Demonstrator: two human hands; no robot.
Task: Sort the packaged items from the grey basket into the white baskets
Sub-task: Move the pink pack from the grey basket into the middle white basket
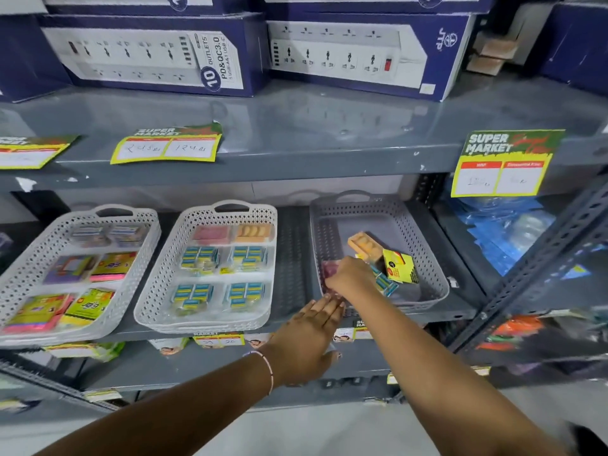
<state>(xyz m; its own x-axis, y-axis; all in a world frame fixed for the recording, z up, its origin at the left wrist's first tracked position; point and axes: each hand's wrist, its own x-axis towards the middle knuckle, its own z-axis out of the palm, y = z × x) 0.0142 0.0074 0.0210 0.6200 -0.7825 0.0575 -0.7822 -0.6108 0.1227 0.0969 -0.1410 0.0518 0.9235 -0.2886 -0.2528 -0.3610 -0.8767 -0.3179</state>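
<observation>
The grey basket (424, 238) stands on the shelf at the right. In it lie an orange pack (363, 245), a yellow pack (399, 266), a blue pack (383, 283) and a pink pack (329, 269). My right hand (350, 278) reaches into the basket with its fingers down on the pink pack; whether it grips the pack I cannot tell. My left hand (309, 337) lies flat, fingers together, against the grey basket's front rim. Two white baskets, the middle one (158, 291) and the left one (19, 281), hold rows of sorted packs.
Blue power-strip boxes (148, 54) fill the shelf above. Yellow price tags (167, 146) hang on the shelf edges. Blue plastic bags (503, 232) lie on the neighbouring shelf at the right. A slotted metal upright (539, 258) runs diagonally at the right.
</observation>
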